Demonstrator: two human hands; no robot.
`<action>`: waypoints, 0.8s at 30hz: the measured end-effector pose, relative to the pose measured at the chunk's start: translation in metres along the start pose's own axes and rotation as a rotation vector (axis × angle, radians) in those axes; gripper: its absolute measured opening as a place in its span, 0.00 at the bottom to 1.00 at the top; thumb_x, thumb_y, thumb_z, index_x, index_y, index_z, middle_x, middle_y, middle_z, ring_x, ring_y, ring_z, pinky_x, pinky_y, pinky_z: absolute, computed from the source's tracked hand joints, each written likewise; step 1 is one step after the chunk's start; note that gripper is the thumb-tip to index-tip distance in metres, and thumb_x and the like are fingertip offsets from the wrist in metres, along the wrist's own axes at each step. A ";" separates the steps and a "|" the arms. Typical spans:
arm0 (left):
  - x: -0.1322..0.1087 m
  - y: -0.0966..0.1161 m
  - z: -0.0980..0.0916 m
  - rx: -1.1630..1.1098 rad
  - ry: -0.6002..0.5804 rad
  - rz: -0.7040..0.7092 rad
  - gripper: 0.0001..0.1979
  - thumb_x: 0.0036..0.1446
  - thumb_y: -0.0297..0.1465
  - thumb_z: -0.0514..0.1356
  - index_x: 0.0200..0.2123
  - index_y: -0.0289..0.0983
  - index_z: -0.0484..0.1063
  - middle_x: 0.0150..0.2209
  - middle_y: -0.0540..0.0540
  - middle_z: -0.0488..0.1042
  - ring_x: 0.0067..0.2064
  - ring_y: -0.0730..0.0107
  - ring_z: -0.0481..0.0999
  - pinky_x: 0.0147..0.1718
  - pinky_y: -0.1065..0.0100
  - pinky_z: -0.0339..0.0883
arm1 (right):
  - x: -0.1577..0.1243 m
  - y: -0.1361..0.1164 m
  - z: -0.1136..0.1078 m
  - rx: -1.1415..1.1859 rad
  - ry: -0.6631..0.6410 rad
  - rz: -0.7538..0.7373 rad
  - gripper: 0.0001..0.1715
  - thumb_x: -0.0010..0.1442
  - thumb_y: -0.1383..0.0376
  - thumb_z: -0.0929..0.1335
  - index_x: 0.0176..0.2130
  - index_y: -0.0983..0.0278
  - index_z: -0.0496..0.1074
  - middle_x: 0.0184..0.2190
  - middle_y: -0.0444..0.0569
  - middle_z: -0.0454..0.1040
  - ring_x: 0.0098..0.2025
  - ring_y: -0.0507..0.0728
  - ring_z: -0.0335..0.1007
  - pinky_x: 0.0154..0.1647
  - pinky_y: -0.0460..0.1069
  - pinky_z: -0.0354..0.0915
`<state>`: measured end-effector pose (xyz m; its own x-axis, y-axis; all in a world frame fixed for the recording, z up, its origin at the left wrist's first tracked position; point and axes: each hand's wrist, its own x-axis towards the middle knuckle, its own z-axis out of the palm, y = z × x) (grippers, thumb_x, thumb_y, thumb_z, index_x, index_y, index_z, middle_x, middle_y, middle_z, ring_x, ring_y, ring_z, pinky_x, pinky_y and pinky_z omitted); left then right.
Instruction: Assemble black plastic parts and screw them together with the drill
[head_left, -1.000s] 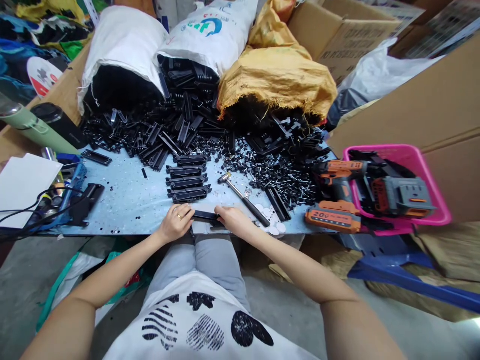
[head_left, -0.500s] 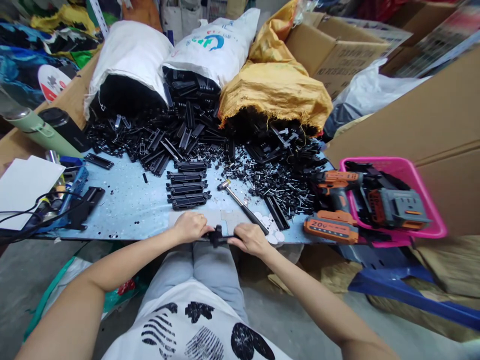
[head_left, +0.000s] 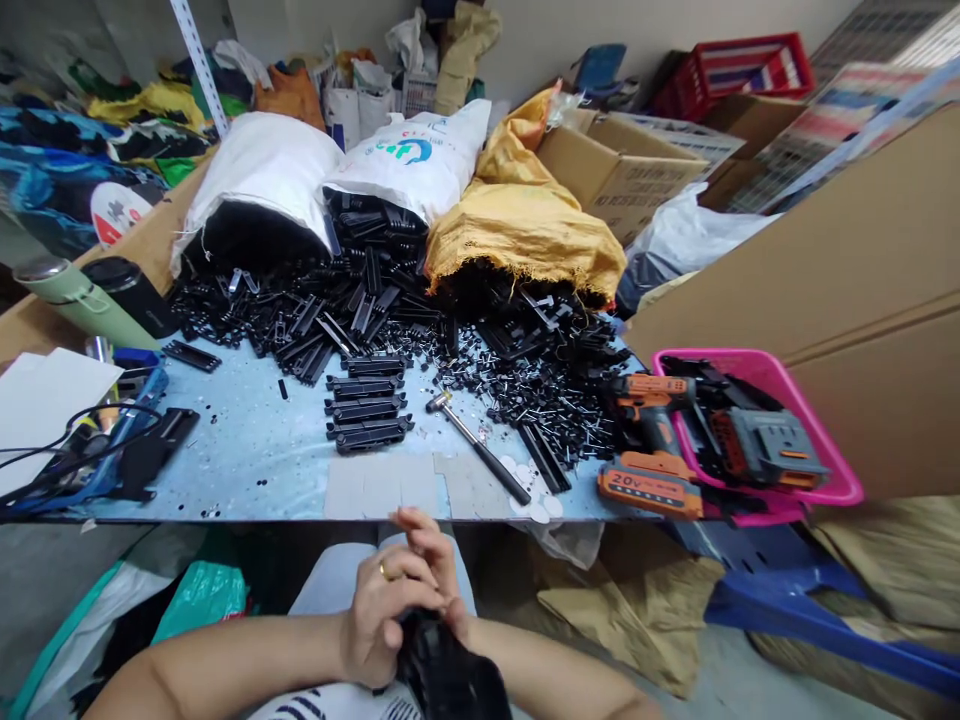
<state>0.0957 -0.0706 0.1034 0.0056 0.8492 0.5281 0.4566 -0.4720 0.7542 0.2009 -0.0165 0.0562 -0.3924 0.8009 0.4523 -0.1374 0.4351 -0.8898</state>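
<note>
Close to my body, over my lap, is a long black plastic part (head_left: 450, 668), large in the picture and partly cut off by the lower edge. My left hand (head_left: 379, 612), with a ring on one finger, is closed around its upper end from the left. My right hand (head_left: 442, 570) lies behind and to the right, its fingers bent against the same end and overlapping the left fingers. Where the hands cross, the part's end is hidden. Beyond them on the table lies a short stack of similar black assemblies (head_left: 369, 408), with a hammer (head_left: 480, 450) to its right.
Behind are heaps of black plastic pieces (head_left: 307, 320) and screws (head_left: 517, 385), spilling from white sacks (head_left: 262, 165) and an orange sack (head_left: 525, 230). An orange cordless drill (head_left: 651, 400) and a pink basket (head_left: 844, 470) stand right. Bottles (head_left: 82, 300) and a blue tray (head_left: 146, 410) are left.
Both hands have come from the table's front edge down toward my body, bringing the black part close to the camera. They were apart on its two ends and now meet at one end.
</note>
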 end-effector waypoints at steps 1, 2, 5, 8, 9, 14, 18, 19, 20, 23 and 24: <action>-0.003 -0.006 0.003 0.065 -0.019 0.048 0.41 0.60 0.49 0.23 0.41 0.39 0.73 0.33 0.36 0.75 0.39 0.60 0.74 0.36 0.56 0.70 | 0.000 0.008 0.007 -0.024 0.054 0.003 0.32 0.60 0.43 0.44 0.54 0.52 0.53 0.53 0.55 0.60 0.56 0.64 0.60 0.51 0.65 0.60; -0.006 -0.014 0.006 0.136 -0.043 0.112 0.42 0.59 0.49 0.23 0.48 0.38 0.70 0.39 0.34 0.75 0.44 0.58 0.74 0.40 0.55 0.70 | 0.003 0.016 0.011 -0.049 0.075 -0.006 0.30 0.62 0.46 0.44 0.56 0.51 0.51 0.56 0.54 0.57 0.59 0.63 0.56 0.53 0.65 0.58; -0.005 -0.050 0.007 0.394 -0.043 0.206 0.43 0.58 0.54 0.27 0.59 0.31 0.61 0.44 0.31 0.73 0.47 0.54 0.73 0.42 0.54 0.69 | 0.029 0.036 -0.005 -0.253 0.060 -0.014 0.24 0.64 0.51 0.49 0.56 0.53 0.51 0.58 0.55 0.54 0.61 0.63 0.52 0.57 0.66 0.54; 0.006 -0.095 -0.003 0.676 -0.057 0.087 0.40 0.57 0.56 0.40 0.58 0.30 0.62 0.41 0.31 0.74 0.45 0.51 0.74 0.41 0.54 0.70 | 0.067 0.045 -0.065 -0.564 0.194 0.028 0.23 0.63 0.54 0.58 0.54 0.60 0.55 0.58 0.59 0.55 0.62 0.64 0.50 0.59 0.64 0.51; 0.011 -0.108 -0.006 0.743 -0.083 0.047 0.37 0.58 0.54 0.44 0.57 0.31 0.63 0.43 0.31 0.74 0.47 0.50 0.73 0.44 0.53 0.68 | 0.079 0.045 -0.093 -0.642 0.289 0.029 0.22 0.62 0.55 0.59 0.53 0.62 0.56 0.57 0.61 0.56 0.61 0.64 0.51 0.59 0.63 0.52; 0.048 -0.126 0.000 0.913 -0.019 -0.246 0.34 0.59 0.48 0.49 0.63 0.34 0.53 0.64 0.32 0.52 0.66 0.45 0.47 0.60 0.42 0.46 | 0.109 0.036 -0.230 -1.060 0.496 0.021 0.28 0.58 0.52 0.64 0.51 0.67 0.60 0.53 0.62 0.62 0.58 0.65 0.55 0.57 0.61 0.52; 0.116 -0.137 0.018 0.898 -0.001 -0.560 0.39 0.60 0.51 0.42 0.64 0.27 0.49 0.67 0.32 0.42 0.68 0.49 0.35 0.63 0.49 0.40 | 0.122 0.030 -0.298 -1.331 0.507 0.135 0.31 0.55 0.52 0.65 0.51 0.69 0.61 0.50 0.63 0.64 0.55 0.67 0.57 0.57 0.61 0.50; 0.135 -0.146 0.018 0.887 0.000 -0.629 0.40 0.60 0.51 0.41 0.63 0.25 0.49 0.66 0.31 0.42 0.68 0.49 0.35 0.63 0.49 0.40 | 0.126 0.029 -0.308 -1.380 0.493 0.182 0.31 0.54 0.53 0.65 0.51 0.69 0.61 0.50 0.64 0.65 0.55 0.67 0.57 0.57 0.60 0.50; 0.151 -0.158 0.015 0.873 -0.008 -0.679 0.40 0.60 0.51 0.41 0.63 0.24 0.50 0.66 0.31 0.42 0.68 0.49 0.36 0.63 0.50 0.39 | 0.131 0.028 -0.318 -1.427 0.478 0.223 0.32 0.54 0.54 0.66 0.51 0.70 0.61 0.50 0.65 0.65 0.55 0.68 0.56 0.57 0.59 0.50; 0.176 -0.193 0.000 0.839 -0.045 -0.810 0.40 0.59 0.53 0.38 0.64 0.28 0.49 0.67 0.33 0.42 0.68 0.50 0.37 0.63 0.48 0.36 | 0.146 0.029 -0.340 -1.540 0.414 0.348 0.34 0.53 0.56 0.67 0.52 0.75 0.61 0.49 0.71 0.65 0.53 0.70 0.58 0.53 0.58 0.53; 0.177 -0.203 -0.004 0.838 -0.068 -0.820 0.41 0.59 0.53 0.37 0.64 0.30 0.48 0.67 0.35 0.41 0.68 0.51 0.36 0.63 0.47 0.34 | 0.151 0.030 -0.346 -1.553 0.386 0.397 0.33 0.53 0.55 0.67 0.51 0.76 0.62 0.46 0.72 0.66 0.50 0.70 0.60 0.50 0.59 0.55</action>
<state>0.0001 0.1743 0.0454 -0.5265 0.8493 -0.0372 0.7881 0.5041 0.3533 0.4522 0.2601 0.1186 0.0895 0.9014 0.4237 0.9888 -0.0296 -0.1460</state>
